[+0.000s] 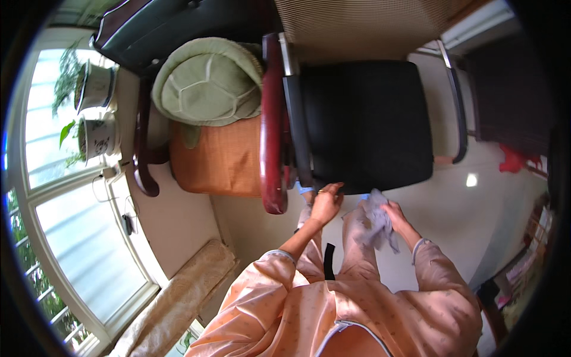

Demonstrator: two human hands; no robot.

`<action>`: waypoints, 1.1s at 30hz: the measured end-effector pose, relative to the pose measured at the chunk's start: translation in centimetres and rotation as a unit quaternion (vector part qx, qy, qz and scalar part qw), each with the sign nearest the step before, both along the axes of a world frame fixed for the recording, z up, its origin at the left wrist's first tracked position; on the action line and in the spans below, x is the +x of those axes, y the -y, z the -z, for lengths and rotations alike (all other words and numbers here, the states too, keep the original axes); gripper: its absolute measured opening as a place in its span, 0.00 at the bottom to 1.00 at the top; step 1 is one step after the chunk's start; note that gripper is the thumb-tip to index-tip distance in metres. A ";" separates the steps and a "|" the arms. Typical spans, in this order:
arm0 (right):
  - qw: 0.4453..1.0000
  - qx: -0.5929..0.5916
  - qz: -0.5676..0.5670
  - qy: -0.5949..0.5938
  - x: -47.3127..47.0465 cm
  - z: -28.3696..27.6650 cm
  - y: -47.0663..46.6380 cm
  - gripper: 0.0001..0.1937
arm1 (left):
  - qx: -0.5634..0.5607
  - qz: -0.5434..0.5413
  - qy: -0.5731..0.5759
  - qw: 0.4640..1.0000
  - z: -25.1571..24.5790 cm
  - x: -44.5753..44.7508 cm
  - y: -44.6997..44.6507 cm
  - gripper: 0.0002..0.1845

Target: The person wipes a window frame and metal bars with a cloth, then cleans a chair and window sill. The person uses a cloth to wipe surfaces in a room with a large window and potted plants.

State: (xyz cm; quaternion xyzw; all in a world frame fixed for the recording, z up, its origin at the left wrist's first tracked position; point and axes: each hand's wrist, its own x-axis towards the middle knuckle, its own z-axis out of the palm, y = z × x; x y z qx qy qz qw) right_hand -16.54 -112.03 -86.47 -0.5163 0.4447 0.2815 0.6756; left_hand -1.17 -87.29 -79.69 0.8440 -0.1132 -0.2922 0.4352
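A crumpled grey-lilac cloth (377,218) hangs from my right hand (395,215), in front of the black chair seat (366,125). My left hand (326,203) is at the front left corner of that seat, fingers loosely bent and nothing seen in them. Whether its fingertips touch the seat edge is hard to tell. The chair has a tan mesh backrest (366,26) and a black armrest (298,125) on the left, with another armrest (458,111) on the right.
Left of the chair stands a dark armchair with a red wooden armrest (273,134), an orange seat cushion (218,156) and a green turtle-shell plush cushion (205,89). Potted plants (96,87) line the windowsill. A patterned cloth cover (187,290) lies lower left. Red fabric (513,158) shows at right.
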 end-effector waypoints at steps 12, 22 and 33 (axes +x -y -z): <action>0.870 0.279 0.279 0.296 7.4 -19.3 -2.0 0.33 | -0.290 -0.077 -0.326 0.897 -15.7 4.1 6.9 0.36; 0.894 -0.249 0.015 0.371 -3.0 -32.4 8.1 0.34 | -0.395 0.102 -0.344 0.846 -21.9 0.0 18.0 0.12; 0.881 -0.273 0.139 0.359 -18.7 -42.2 21.9 0.09 | -0.448 0.287 -0.307 0.789 -29.5 -10.3 34.8 0.06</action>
